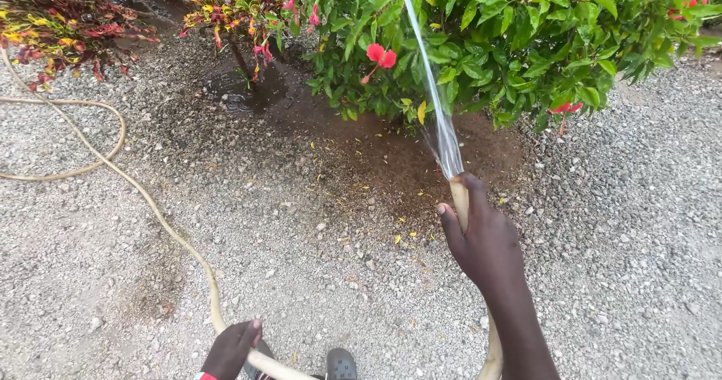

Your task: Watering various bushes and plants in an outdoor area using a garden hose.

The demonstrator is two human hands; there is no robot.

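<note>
Right hand (487, 241): fingers wrapped tight around the nozzle end of a tan garden hose (459, 199), raised over wet gravel (316, 199), a water jet (430, 79) arcing up into the green shrub with red flowers (496, 41). Left hand (232, 348): at the lower edge, fingers curled around a lower stretch of the same hose, just beside a dark shoe (341, 365). Hose remainder: loops left across the gravel towards the red-yellow plants (60, 19).

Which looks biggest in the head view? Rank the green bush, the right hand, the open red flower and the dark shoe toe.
1. green bush, by far.
2. right hand, though nearness to the camera enlarges it.
3 and 4. red flower and shoe toe look alike; the shoe is cut off by the frame, so no ranking.
</note>
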